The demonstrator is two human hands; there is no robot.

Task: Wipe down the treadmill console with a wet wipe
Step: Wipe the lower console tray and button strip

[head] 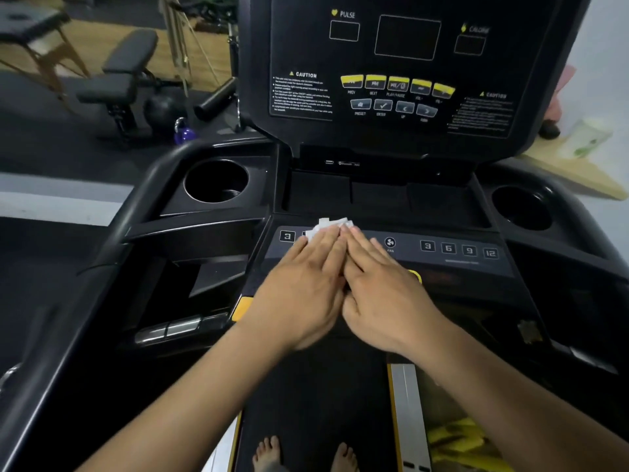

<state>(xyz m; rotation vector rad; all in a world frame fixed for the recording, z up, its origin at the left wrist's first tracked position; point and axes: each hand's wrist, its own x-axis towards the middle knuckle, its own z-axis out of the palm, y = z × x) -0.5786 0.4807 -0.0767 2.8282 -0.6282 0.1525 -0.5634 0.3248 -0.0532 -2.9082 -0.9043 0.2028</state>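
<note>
The black treadmill console (391, 97) rises in front of me, with yellow buttons and dark display windows. Below it runs a lower control strip (456, 253) with numbered keys and a fan key. A white wet wipe (328, 226) lies on the left part of that strip. My left hand (303, 287) and my right hand (381, 291) lie side by side on it, fingers straight, pressing the wipe flat under the fingertips. Most of the wipe is hidden beneath the fingers.
Round cup holders sit at the left (216, 180) and right (520, 207) of the console tray. A weight bench (122, 80), a dark ball (165, 109) and a purple kettlebell (183, 132) stand on the floor at left. My bare feet (269, 453) are on the belt.
</note>
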